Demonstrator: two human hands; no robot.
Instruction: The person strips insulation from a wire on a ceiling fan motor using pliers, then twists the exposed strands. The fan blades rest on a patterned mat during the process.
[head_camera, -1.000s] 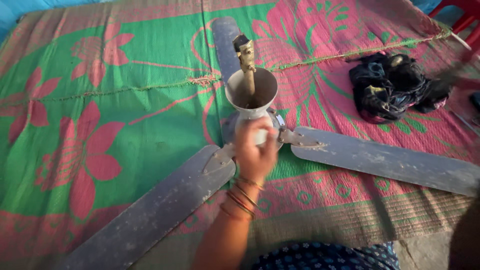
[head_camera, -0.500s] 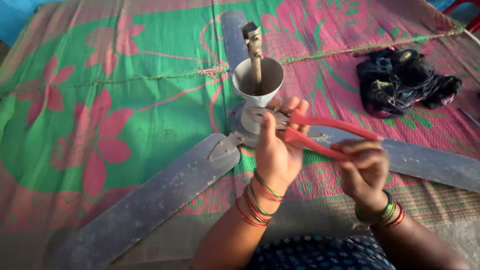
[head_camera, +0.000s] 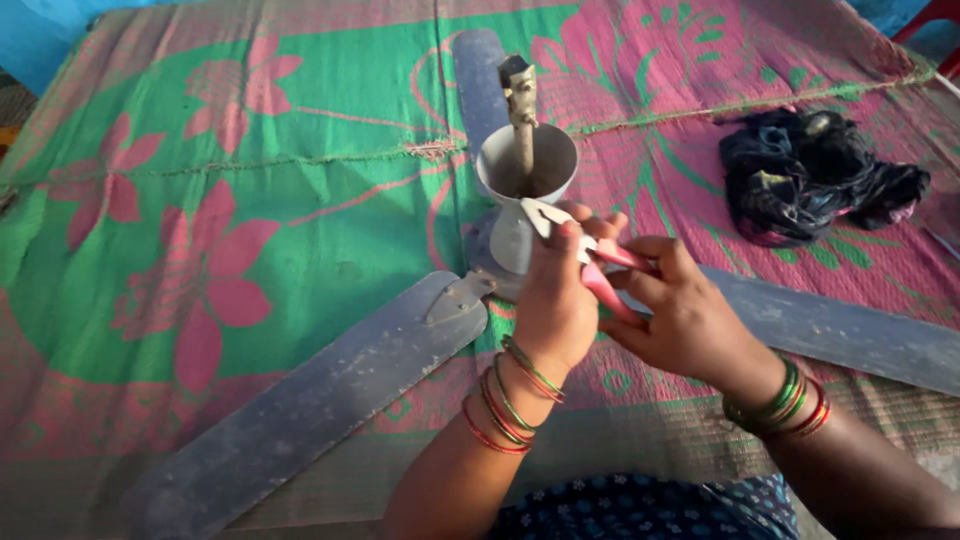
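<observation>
A dusty ceiling fan lies on a green and pink mat (head_camera: 250, 180). Its grey blades (head_camera: 330, 400) spread out, and a white cup-shaped canopy (head_camera: 527, 165) with a rusty rod (head_camera: 521, 100) stands at its hub. My left hand (head_camera: 555, 300) is at the hub just below the canopy, fingers closed around the metal jaws of red-handled pliers (head_camera: 610, 270). My right hand (head_camera: 680, 315) grips the red handles beside it. Both wrists carry several bangles.
A black bundle of cloth (head_camera: 810, 175) lies on the mat at the right. A second fan blade (head_camera: 850, 325) stretches to the right behind my right hand, and a third (head_camera: 478, 75) points away behind the canopy.
My right hand came into view with the red-handled pliers and has moved in close beside my left hand at the hub. The fan has stayed in place.
</observation>
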